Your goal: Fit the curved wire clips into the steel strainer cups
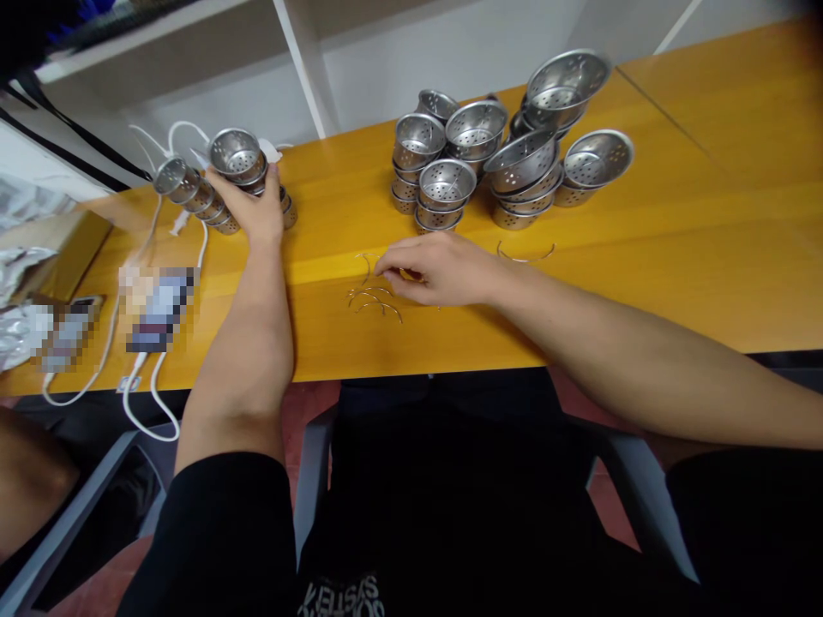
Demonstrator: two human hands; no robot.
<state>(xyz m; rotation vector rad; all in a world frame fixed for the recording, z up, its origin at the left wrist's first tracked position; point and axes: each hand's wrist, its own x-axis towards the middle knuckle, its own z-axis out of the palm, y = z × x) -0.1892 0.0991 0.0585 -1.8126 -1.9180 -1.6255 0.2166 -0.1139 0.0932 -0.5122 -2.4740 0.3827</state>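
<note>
Black sleeves (pixel 212 531) fill the near part of my remote view, with grey chair armrests (pixel 313 480) between them and the front edge of the yellow wooden table (pixel 643 300) beyond. Over that edge, at left, loops a white cable (pixel 153 438) leading to a pixelated handheld device (pixel 160 313).

Inside the edge I record several thin curved wires (pixel 376 291), loose on the wood. The right hand (pixel 434 267) is bent beside them, fingers curled and thumb near the fingertips; I cannot tell whether a wire is pinched there. Another curved wire (pixel 527 260) lies apart, beyond the right forearm.

Farther back, perforated metal cups (pixel 447 184) stand clustered in stacks behind the right hand, some tilted. The left hand (pixel 257 210) reaches to a smaller group at left, thumb and fingers around a cup stack (pixel 236 154); I judge it gripped.

Progress: in my judgement, most cups are nested into stacks, in two groups, while the visible wires lie loose and unattached. I cannot establish a full count.

Clearances: bare wood between the groups offers a passage, with wider room at right. Cables restrict the left side; a white shelf unit (pixel 297 68) bounds the far edge.
</note>
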